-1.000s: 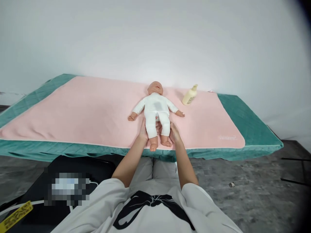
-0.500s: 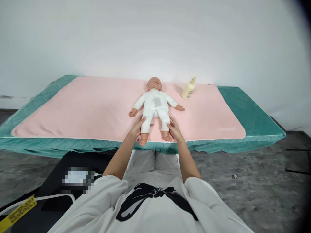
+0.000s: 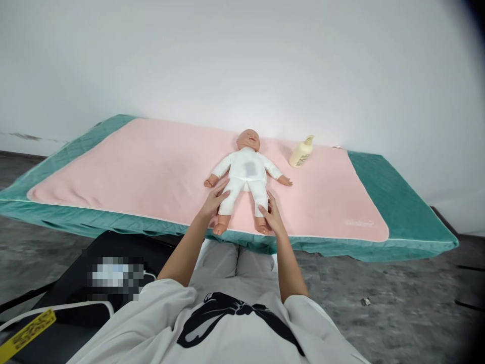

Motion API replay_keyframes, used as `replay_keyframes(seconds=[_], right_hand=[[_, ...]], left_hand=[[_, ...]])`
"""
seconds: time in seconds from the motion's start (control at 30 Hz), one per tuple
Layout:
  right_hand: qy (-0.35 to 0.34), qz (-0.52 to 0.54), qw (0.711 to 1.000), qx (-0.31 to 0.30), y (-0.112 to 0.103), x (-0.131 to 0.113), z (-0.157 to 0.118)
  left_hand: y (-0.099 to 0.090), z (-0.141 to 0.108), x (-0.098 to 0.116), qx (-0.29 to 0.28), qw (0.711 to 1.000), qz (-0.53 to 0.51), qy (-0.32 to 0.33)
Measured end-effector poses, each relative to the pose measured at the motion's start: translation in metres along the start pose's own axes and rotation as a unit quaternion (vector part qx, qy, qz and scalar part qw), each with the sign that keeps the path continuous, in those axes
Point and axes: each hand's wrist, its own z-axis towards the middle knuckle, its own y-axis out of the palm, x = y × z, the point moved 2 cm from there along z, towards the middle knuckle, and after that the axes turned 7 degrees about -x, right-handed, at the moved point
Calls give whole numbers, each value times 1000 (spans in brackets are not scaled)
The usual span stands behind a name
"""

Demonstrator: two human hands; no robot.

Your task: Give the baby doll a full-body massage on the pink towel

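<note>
A baby doll (image 3: 244,174) in a white suit lies on its back on a pink blanket (image 3: 151,177), head toward the wall, legs spread toward me. My left hand (image 3: 212,203) rests flat against the outside of one doll leg, fingers apart. My right hand (image 3: 271,216) lies against the outside of the other leg near the foot. Neither hand closes around anything. A cream lotion bottle (image 3: 301,152) lies on the blanket to the right of the doll's head.
The blanket covers a low green mattress (image 3: 394,202) against a white wall. A black bag (image 3: 94,283) with a yellow tag (image 3: 26,333) sits on the grey floor at my left. My knees are just below the mattress edge.
The doll's legs, held together a second ago, are now spread apart. My hands have moved from between and under the legs to their outer sides. The view has shifted slightly.
</note>
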Motion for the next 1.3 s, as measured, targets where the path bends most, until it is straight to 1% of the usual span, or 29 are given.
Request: replay_keyframes(seconds=[0.1,0.17,0.23,0.3,0.37,0.43,0.53,0.63,0.7,0.8,0.9,1.0,1.07,1.13,1.23,1.3], right_hand=[[13,59,998,16,0,1,-1],[29,117,992,28,0,4,-1],[38,164,984,51,0,7,3],[47,206,974,81,-1,11,11],[75,253,960,95,-3,14,23],[108,300,943,98,-9,15,40],[128,359,918,114,-22,10,70],[139,396,900,115,-36,3,97],[138,409,893,124,-44,0,110],[118,417,891,137,-52,-1,119],[100,421,890,146,-57,-1,120],[98,431,885,148,-59,-1,117],[108,433,882,149,-60,-3,114],[130,425,884,146,-60,-5,112],[164,392,896,133,-63,-11,110],[174,362,906,135,-66,-14,110]], left_hand=[[1,-1,0,19,998,-49,-27],[2,0,2,37,995,-91,-25],[3,2,4,67,989,-133,-9],[2,8,6,113,977,-180,-11],[-3,15,6,154,961,-229,-29],[-11,22,7,175,946,-271,-38],[-25,33,9,181,928,-323,-38],[-39,42,14,192,918,-346,-27],[-47,49,21,203,914,-350,-11],[-56,59,30,224,907,-356,-1],[-62,66,34,242,904,-353,-7],[-64,69,35,248,905,-347,-11],[-66,69,35,262,904,-337,-26],[-67,66,37,283,905,-312,-60],[-69,64,45,317,900,-277,-115],[-69,64,51,326,893,-281,-129]])
